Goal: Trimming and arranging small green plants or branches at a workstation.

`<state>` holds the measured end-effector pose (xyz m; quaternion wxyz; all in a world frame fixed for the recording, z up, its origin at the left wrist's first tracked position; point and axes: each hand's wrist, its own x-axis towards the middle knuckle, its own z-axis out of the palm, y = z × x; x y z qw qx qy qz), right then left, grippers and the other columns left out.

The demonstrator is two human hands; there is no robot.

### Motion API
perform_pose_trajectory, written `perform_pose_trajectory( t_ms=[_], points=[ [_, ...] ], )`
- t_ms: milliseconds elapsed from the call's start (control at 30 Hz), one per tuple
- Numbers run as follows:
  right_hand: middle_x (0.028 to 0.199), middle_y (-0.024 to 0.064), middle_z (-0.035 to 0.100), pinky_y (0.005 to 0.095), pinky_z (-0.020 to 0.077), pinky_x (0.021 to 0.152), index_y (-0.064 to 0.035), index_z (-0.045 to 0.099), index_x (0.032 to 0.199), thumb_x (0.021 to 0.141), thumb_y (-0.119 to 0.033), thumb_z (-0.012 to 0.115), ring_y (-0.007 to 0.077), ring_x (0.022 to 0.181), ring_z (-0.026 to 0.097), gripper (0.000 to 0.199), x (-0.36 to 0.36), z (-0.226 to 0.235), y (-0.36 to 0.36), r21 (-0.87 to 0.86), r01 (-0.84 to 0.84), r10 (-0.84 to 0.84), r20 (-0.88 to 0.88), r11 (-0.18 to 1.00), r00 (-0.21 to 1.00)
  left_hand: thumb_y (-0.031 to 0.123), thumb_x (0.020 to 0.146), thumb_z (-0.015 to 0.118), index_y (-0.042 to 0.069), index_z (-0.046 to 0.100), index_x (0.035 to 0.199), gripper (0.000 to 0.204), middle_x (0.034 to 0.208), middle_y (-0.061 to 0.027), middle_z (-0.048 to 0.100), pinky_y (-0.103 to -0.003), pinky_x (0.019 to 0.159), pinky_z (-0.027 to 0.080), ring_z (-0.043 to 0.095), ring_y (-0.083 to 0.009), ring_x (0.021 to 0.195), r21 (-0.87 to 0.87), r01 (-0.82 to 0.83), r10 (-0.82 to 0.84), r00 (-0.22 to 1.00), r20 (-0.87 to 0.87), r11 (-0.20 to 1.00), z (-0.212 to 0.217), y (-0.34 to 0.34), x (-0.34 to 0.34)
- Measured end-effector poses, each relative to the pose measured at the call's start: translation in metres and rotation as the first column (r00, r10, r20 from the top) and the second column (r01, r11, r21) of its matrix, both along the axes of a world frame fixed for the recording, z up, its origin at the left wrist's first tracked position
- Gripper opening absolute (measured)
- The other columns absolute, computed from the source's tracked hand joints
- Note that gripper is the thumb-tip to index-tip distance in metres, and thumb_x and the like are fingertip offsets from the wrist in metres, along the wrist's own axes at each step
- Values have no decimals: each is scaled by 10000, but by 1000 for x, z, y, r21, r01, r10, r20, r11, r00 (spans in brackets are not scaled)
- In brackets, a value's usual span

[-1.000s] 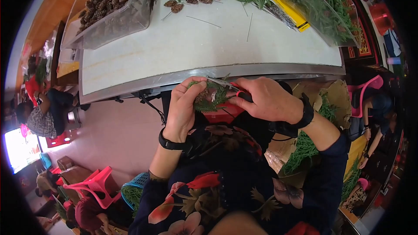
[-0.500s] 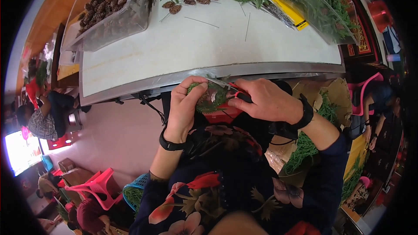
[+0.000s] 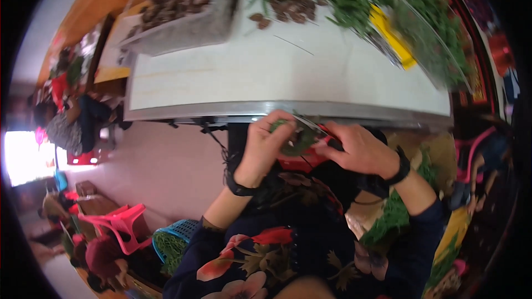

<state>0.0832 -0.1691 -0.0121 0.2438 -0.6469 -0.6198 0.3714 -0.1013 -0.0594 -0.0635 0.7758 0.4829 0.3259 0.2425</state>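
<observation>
Everything shifts right and downward in view

Left hand [image 3: 267,143] pinches one bundle of greenery [image 3: 299,143] just off the near edge of the desk [image 3: 188,86], seemingly to steady it for the scissors [image 3: 308,123]; right hand [image 3: 363,149] grips their handles, blades angled across its far side. Two transparent bins [image 3: 183,47] flank the desk, probably for easy reach. Between lie one yellow packet [image 3: 390,36], one distinct wire [image 3: 293,45] and two stray pine cones [image 3: 264,23]; the blurred heap [image 3: 293,6] defies counting.

No text, label, number or sign I can read anywhere. Yellow packet [image 3: 392,36] on the white table [image 3: 221,75] before me: too blurred to make out any print. Bright white panel [image 3: 27,158] far to my left: washed out, nothing legible.
</observation>
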Motion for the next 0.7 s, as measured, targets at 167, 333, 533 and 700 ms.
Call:
perform_pose_trajectory(
  t_ms=[167, 333, 533, 700],
  points=[
    [858, 220, 641, 400, 485, 675, 3, 573, 1080, 850, -181, 651, 378, 790, 633, 305, -6, 10, 2, -61, 32, -29, 46, 998, 999, 78, 892, 587, 16, 620, 964, 100, 758, -5, 632, -195, 625, 481, 586, -55, 663, -115, 26, -30, 999, -32, 993, 12, -1, 1],
    [845, 235, 627, 399, 477, 665, 20, 569, 1062, 837, -135, 632, 403, 774, 617, 281, -12, 19, 6, -28, 40, -40, -3, 999, 999, 110, 893, 597, 22, 620, 952, 109, 752, 1, 621, -190, 612, 475, 579, -53, 653, -171, 25, -3, 992, 128, 985, -4, -1, 5],
    [836, 243, 622, 395, 474, 664, 34, 572, 1067, 836, -128, 620, 416, 765, 607, 286, -9, 14, 9, -30, 25, -26, -17, 999, 1000, 114, 888, 609, 21, 625, 929, 103, 751, 0, 619, -191, 579, 460, 570, -54, 633, -130, 9, 11, 988, 152, 991, -2, 4, 8],
    [826, 237, 626, 398, 476, 662, 31, 581, 1060, 832, -123, 618, 405, 764, 615, 277, -6, 20, 1, -77, 73, -62, 133, 994, 989, 114, 889, 611, 24, 626, 932, 101, 757, -6, 623, -199, 574, 463, 575, -59, 634, -141, 68, -44, 985, 166, 988, -4, 4, 9]
  ],
)
